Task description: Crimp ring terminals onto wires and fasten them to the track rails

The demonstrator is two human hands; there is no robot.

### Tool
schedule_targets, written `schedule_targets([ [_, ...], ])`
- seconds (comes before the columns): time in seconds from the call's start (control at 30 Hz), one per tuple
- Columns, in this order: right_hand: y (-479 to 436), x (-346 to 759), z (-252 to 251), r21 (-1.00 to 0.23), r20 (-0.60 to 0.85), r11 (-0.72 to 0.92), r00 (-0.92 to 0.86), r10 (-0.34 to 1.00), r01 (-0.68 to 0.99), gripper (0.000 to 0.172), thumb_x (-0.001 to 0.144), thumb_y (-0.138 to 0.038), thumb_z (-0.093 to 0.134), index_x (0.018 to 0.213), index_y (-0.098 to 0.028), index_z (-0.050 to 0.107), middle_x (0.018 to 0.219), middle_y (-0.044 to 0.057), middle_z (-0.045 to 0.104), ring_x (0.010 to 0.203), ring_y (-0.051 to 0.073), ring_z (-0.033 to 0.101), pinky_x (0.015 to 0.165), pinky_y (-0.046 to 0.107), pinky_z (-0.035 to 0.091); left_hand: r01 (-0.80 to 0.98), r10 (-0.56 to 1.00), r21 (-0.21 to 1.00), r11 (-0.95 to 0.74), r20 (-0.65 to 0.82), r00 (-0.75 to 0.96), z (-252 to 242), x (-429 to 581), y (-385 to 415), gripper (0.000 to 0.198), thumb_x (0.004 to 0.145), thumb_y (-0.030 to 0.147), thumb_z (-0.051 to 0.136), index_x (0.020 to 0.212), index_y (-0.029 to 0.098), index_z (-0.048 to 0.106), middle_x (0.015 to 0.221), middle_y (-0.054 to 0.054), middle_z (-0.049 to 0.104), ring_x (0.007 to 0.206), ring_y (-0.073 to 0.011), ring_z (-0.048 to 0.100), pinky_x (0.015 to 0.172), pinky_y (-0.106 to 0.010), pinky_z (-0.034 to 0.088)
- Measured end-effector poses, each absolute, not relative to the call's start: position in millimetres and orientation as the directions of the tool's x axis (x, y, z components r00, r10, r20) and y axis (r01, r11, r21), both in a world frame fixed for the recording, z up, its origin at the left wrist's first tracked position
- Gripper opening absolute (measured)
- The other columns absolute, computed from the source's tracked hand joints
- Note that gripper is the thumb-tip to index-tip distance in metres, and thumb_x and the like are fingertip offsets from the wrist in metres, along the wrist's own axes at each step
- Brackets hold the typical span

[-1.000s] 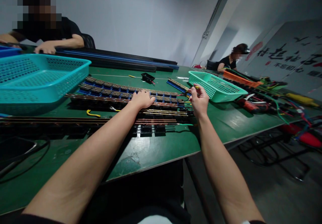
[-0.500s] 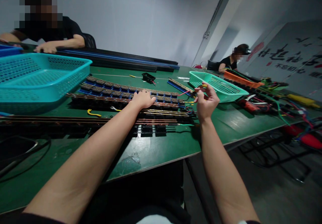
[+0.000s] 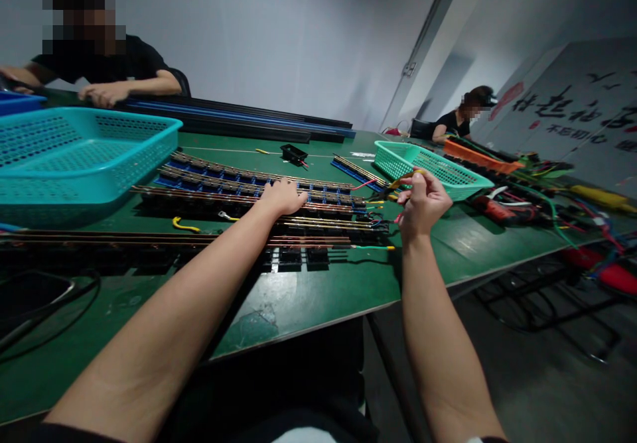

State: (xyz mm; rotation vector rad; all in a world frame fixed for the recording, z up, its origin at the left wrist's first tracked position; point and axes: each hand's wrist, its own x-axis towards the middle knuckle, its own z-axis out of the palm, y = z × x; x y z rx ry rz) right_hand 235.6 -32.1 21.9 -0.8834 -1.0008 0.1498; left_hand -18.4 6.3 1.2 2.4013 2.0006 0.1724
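My left hand (image 3: 283, 197) lies on long strips of blue and black parts with copper rails (image 3: 239, 188) in the middle of the green table (image 3: 308, 290), fingers curled down on them. My right hand (image 3: 422, 205) hovers just right of the strips' end, closed in a pinch on a short yellow wire (image 3: 404, 179). Thin red, yellow and green wires (image 3: 375, 203) trail from the strip ends beside that hand. A longer black rail strip (image 3: 174, 241) lies nearer to me.
A big teal basket (image 3: 74, 158) stands at the left, a smaller green basket (image 3: 428, 171) at the right. Cables and tools (image 3: 527, 204) crowd the right end. Long blue and black profiles (image 3: 233, 119) lie at the back. Two other people sit at the table.
My right hand has moved right and slightly toward me from the strip ends, drawing the yellow wire along. The left hand has stayed on the strips.
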Motion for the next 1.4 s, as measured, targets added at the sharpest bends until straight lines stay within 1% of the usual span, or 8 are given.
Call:
schedule_targets([
  [0.2,-32,237,19,-0.71,0.676,0.631,0.555,0.485,0.313,0.03,0.075,-0.043,0.062,0.085,-0.015,0.061,0.075,0.002,0.063,0.038,0.004,0.045,0.033,0.021,0.036,0.981,0.983,0.079,-0.176,0.074,0.171,1,-18,7,0.065,0.088,0.053,0.022,0.129,0.012,0.05,0.137,-0.019,0.046,0.12,-0.0334,0.046,0.097,-0.047,0.035],
  [0.37,-33,235,18,-0.726,0.678,0.592,0.505,0.534,0.349,0.042,0.07,-0.044,0.069,0.1,-0.016,0.059,0.069,-0.003,0.056,0.038,0.004,0.043,0.032,0.02,0.033,0.981,0.981,0.075,-0.179,0.084,0.173,1,-18,7,0.065,0.087,0.053,0.021,0.128,0.012,0.051,0.134,-0.02,0.047,0.119,-0.0337,0.048,0.096,-0.048,0.036],
  [0.6,-35,237,17,-0.647,0.762,0.569,0.43,0.484,0.507,0.057,0.056,-0.047,0.08,0.103,-0.02,0.062,0.067,-0.006,0.048,0.053,0.006,0.044,0.045,0.02,0.038,0.982,0.984,0.078,-0.17,0.066,0.165,2,-18,7,0.064,0.088,0.054,0.022,0.128,0.014,0.051,0.136,-0.018,0.046,0.12,-0.0323,0.047,0.098,-0.046,0.035],
  [0.67,-36,236,17,-0.631,0.774,0.541,0.406,0.486,0.557,0.052,0.057,-0.048,0.079,0.098,-0.02,0.065,0.064,-0.006,0.046,0.051,0.006,0.041,0.045,0.019,0.034,0.982,0.984,0.078,-0.17,0.062,0.165,3,-18,7,0.063,0.088,0.054,0.022,0.128,0.014,0.051,0.136,-0.018,0.046,0.12,-0.0323,0.047,0.098,-0.046,0.035],
  [0.83,-36,232,16,-0.621,0.757,0.48,0.315,0.573,0.619,0.034,0.074,-0.049,0.065,0.079,-0.015,0.07,0.049,-0.006,0.044,0.044,0.006,0.036,0.043,0.021,0.028,0.981,0.984,0.08,-0.175,0.061,0.17,3,-18,6,0.063,0.088,0.053,0.022,0.128,0.013,0.051,0.137,-0.018,0.046,0.12,-0.0325,0.046,0.097,-0.046,0.035],
  [1.07,-41,229,20,-0.602,0.798,0.519,0.442,0.409,0.606,0.035,0.083,-0.049,0.054,0.082,-0.016,0.066,0.059,0.0,0.062,0.052,0.012,0.058,0.055,0.025,0.045,0.981,0.981,0.076,-0.181,0.078,0.175,2,-18,6,0.065,0.088,0.053,0.021,0.128,0.011,0.05,0.136,-0.02,0.046,0.119,-0.0332,0.047,0.097,-0.048,0.036],
  [1.2,-43,228,22,-0.579,0.802,0.541,0.546,0.242,0.61,0.037,0.085,-0.05,0.051,0.082,-0.016,0.065,0.061,0.001,0.063,0.054,0.013,0.06,0.059,0.027,0.047,0.98,0.981,0.078,-0.184,0.074,0.178,3,-18,5,0.064,0.088,0.052,0.021,0.129,0.011,0.05,0.136,-0.02,0.046,0.12,-0.0329,0.047,0.097,-0.047,0.036],
  [1.4,-40,230,20,-0.589,0.796,0.485,0.569,0.206,0.647,0.039,0.085,-0.05,0.051,0.083,-0.014,0.067,0.06,0.002,0.064,0.054,0.013,0.06,0.059,0.026,0.046,0.979,0.98,0.078,-0.188,0.084,0.181,1,-18,7,0.066,0.088,0.053,0.021,0.128,0.01,0.05,0.135,-0.02,0.047,0.119,-0.0344,0.047,0.096,-0.049,0.036],
])
